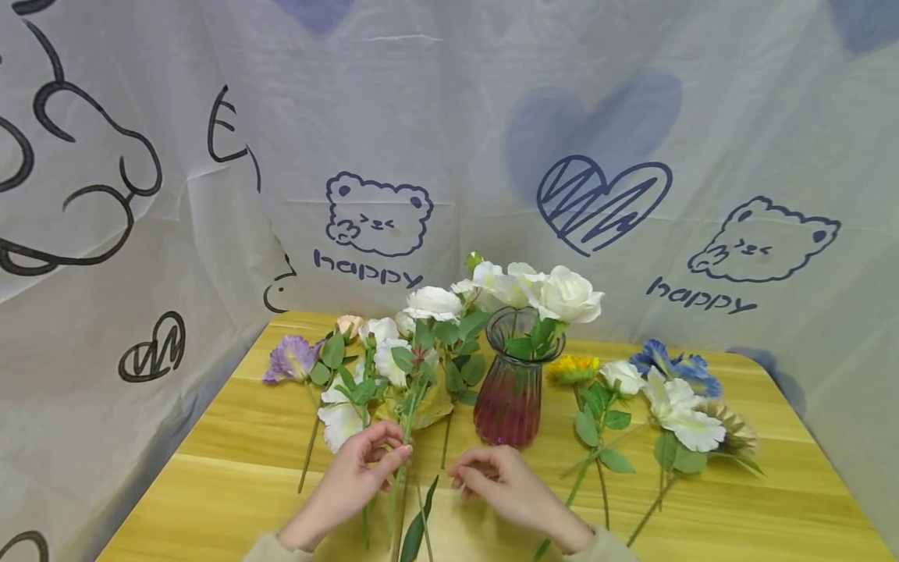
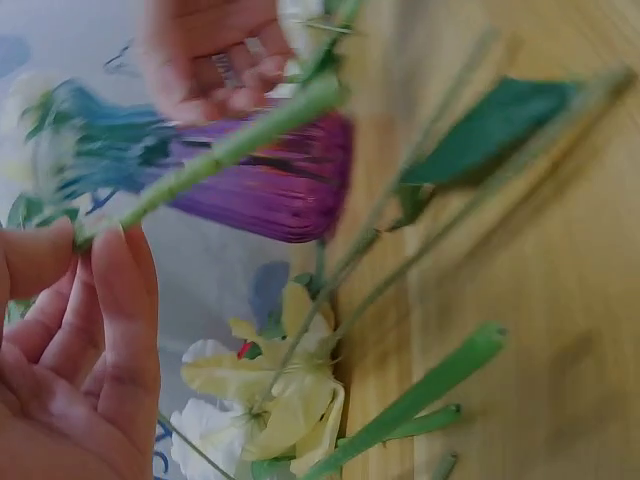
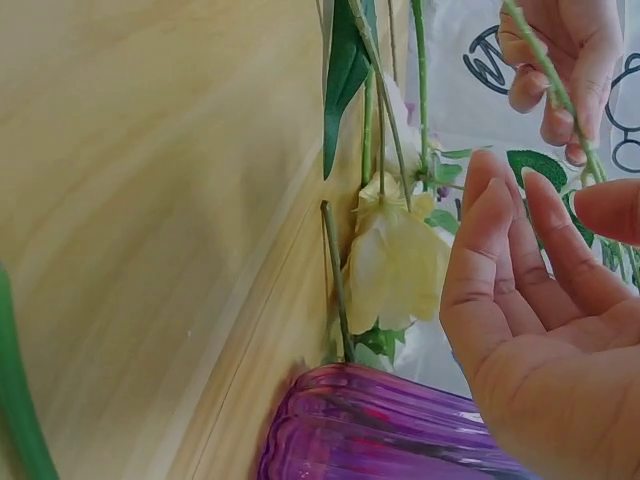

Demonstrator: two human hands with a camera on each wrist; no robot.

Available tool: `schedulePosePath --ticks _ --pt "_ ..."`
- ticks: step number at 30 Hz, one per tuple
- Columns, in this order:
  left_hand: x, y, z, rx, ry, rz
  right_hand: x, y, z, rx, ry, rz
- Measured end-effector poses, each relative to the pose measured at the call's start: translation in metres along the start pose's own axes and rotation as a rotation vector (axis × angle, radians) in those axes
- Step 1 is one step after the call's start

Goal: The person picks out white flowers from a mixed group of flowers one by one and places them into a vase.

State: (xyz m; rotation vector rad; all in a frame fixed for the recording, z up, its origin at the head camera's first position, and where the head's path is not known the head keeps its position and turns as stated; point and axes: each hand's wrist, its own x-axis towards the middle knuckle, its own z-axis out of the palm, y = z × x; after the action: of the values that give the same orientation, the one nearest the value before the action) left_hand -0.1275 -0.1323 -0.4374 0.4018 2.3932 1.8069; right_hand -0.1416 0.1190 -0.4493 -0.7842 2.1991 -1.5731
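Note:
My left hand (image 1: pixel 354 472) pinches a green flower stem (image 2: pixel 235 150) between thumb and fingertips, holding it upright above the table. Leaves and a white flower (image 1: pixel 433 304) show at the top of this stem. To its right, my right hand (image 1: pixel 507 485) hovers just in front of the vase with loosely bent fingers and nothing in them. The ribbed glass vase (image 1: pixel 507 402), grey at the rim and purple-pink below, carries several white roses (image 1: pixel 565 294) and green leaves. Below my hands lies a long dark green leaf (image 1: pixel 416 538) on a thin stem.
Left of the vase lie a purple flower (image 1: pixel 291 359), white blooms and a pale yellow flower (image 1: pixel 428 406). On the right lie a yellow flower (image 1: pixel 573 369), a white rose (image 1: pixel 622 377), blue flowers (image 1: pixel 674 367) and a white lily-like bloom (image 1: pixel 681 414). Printed cloth (image 1: pixel 449 117) hangs behind the wooden table (image 1: pixel 772 515).

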Motion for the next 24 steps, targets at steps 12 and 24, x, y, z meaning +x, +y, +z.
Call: schedulePosePath --ticks 12,24 --pt "0.004 0.006 0.024 0.049 0.127 -0.008 -0.002 0.001 -0.003 0.027 0.038 0.024" --pt "0.017 0.027 0.017 -0.136 0.162 0.001 -0.004 0.003 -0.002 0.027 0.049 0.014"
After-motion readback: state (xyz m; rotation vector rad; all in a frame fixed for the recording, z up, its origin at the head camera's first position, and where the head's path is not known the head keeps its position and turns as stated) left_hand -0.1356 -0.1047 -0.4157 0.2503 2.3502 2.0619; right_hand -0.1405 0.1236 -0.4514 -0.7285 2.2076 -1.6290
